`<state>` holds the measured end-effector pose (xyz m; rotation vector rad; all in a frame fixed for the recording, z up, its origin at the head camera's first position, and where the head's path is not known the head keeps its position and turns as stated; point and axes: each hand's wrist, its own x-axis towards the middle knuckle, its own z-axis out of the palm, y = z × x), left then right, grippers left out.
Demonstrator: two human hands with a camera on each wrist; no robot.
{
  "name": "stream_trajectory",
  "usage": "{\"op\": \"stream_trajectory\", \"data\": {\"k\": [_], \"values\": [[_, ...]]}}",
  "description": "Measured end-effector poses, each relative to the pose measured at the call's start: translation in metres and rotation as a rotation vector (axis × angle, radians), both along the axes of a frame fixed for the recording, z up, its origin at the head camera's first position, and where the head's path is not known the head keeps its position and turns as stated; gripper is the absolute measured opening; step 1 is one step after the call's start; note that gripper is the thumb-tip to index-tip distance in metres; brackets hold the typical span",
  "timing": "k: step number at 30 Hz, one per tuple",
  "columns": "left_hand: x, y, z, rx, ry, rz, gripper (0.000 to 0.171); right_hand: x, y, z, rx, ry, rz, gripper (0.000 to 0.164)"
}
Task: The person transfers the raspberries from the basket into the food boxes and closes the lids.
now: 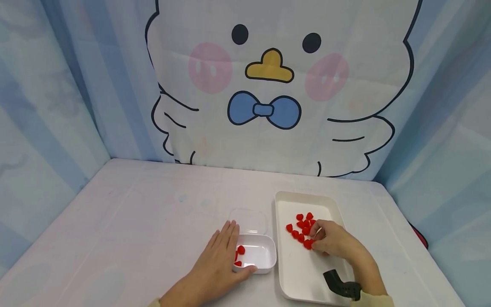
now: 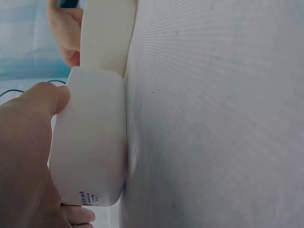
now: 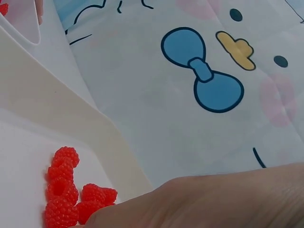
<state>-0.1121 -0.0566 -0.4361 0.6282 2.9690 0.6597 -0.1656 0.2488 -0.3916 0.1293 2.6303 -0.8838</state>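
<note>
My left hand [image 1: 216, 264] rests against the left side of a small white plastic box [image 1: 264, 256], its fingers straight and its thumb on the near wall. In the left wrist view, the thumb touches the rim of the box, which has small print on one end. A few red raspberries [image 1: 241, 250] lie inside it, partly hidden by the hand. Over the white tray [image 1: 303, 277], my right hand [image 1: 335, 241] reaches down with thumb and forefinger apart, right at a group of raspberries [image 1: 305, 230]. In the right wrist view, several raspberries [image 3: 61, 190] lie beside that hand, whose fingertips are hidden.
A clear plastic lid [image 1: 249, 219] lies behind the box. The tray's raised left rim stands close to the box's right side. A black strap-like device [image 1: 341, 286] sits at the right wrist. Printed curtains [image 1: 264, 140] enclose the table at the back and sides.
</note>
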Motion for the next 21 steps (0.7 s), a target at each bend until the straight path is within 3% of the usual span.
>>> {"op": "stream_trajectory", "data": {"k": [21], "values": [[-0.0008,0.0006,-0.0003,0.001,0.001,-0.011,0.103,0.0008,0.0035,0.0053,0.001,0.039,-0.013,0.022]]}}
